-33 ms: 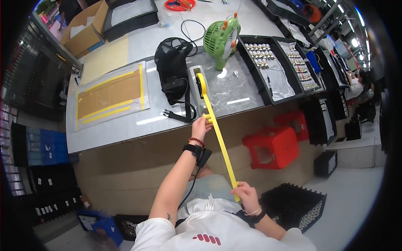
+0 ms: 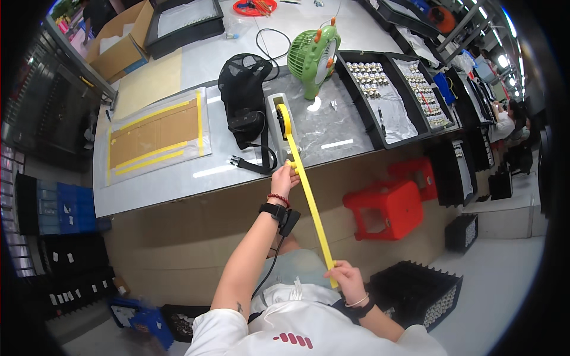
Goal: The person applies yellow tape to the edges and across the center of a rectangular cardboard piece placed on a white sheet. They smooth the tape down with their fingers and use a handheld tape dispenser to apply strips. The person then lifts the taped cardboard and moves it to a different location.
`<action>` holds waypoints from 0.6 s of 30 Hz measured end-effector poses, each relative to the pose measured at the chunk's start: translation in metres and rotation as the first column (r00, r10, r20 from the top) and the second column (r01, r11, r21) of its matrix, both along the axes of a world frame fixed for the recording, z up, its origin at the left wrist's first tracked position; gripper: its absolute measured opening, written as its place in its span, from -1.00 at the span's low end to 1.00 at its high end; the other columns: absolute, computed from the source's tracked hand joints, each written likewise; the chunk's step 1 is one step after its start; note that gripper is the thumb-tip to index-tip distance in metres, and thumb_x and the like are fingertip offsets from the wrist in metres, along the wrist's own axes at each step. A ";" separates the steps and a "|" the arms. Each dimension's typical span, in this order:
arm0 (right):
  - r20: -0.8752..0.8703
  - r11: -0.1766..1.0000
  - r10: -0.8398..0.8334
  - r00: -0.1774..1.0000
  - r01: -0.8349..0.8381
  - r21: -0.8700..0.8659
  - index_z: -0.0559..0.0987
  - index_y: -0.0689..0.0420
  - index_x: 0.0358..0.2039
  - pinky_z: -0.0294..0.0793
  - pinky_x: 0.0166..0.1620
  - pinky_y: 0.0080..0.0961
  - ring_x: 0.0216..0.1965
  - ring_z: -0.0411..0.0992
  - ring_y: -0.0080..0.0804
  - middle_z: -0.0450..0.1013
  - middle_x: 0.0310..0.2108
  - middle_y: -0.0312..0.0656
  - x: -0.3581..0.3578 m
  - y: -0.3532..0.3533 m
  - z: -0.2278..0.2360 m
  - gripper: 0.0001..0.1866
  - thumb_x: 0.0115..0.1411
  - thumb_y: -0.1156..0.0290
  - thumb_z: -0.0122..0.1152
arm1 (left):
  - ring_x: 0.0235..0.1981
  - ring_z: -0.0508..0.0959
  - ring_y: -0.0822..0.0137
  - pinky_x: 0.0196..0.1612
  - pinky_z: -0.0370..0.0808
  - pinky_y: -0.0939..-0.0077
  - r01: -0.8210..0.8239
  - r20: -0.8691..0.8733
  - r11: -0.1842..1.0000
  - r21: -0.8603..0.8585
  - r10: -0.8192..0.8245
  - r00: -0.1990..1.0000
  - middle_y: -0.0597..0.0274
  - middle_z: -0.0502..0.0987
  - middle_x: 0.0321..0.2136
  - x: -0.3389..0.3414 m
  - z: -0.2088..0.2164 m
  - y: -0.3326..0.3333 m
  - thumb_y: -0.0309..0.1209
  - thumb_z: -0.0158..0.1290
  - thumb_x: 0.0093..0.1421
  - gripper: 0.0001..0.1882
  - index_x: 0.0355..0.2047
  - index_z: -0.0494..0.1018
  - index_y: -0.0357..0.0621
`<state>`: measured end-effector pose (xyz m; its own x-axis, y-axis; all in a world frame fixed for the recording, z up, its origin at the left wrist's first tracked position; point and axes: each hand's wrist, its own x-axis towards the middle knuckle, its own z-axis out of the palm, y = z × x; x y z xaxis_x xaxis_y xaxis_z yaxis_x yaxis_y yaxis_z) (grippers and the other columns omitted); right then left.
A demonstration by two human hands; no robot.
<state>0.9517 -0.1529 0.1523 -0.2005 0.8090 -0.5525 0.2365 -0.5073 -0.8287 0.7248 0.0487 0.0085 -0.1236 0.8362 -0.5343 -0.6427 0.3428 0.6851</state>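
A long strip of yellow tape runs taut from a roll in a grey tape dispenser at the table's front edge down toward my body. Low on the right, my right hand pinches the strip's free end between thumb and fingers. Just below the dispenser, my left hand has its fingers closed at the strip's left edge, with yellow coverings or tape pieces on the fingertips. Left of the dispenser lies a black mesh cap-like item with a strap and buckle.
A green fan stands behind the dispenser. To its right are black trays of small metal parts. A cardboard sheet edged with yellow tape lies on the left. Red stools and a black crate are on the right.
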 end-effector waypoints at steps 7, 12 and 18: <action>0.118 0.992 0.122 0.986 -0.126 0.032 0.67 0.09 -0.44 0.36 -0.16 -0.56 -0.23 0.38 -0.40 0.41 -0.26 -0.13 0.020 -0.021 -0.102 -0.81 0.15 0.32 0.14 | -0.32 0.55 0.30 -0.24 0.47 0.46 -0.002 -0.086 0.997 -0.083 -0.005 0.996 0.08 0.54 -0.29 0.003 0.006 0.018 -0.12 -0.16 0.28 -0.59 -0.17 0.39 -0.27; 0.164 0.993 0.088 0.982 -0.099 0.058 0.67 0.04 -0.49 0.41 -0.21 -0.46 -0.29 0.44 -0.33 0.47 -0.39 -0.12 0.022 -0.022 -0.162 -0.84 0.08 0.30 0.17 | -0.51 0.48 0.40 -0.45 0.42 0.54 -0.102 0.141 0.994 -0.037 0.107 0.984 0.26 0.48 -0.50 0.016 -0.045 0.038 -0.52 0.03 0.13 -0.88 -0.29 0.43 -0.25; 0.203 0.955 0.291 0.935 -0.271 -0.120 0.67 0.01 -0.52 0.41 -0.30 -0.49 -0.45 0.47 -0.41 0.54 -0.54 -0.21 0.035 -0.016 -0.206 -0.76 0.03 0.16 0.15 | -0.53 0.40 0.47 -0.44 0.42 0.59 0.279 0.316 0.959 -0.058 -0.247 0.916 0.39 0.42 -0.53 0.032 -0.104 0.026 -0.31 -0.08 0.26 -0.85 -0.32 0.43 -0.05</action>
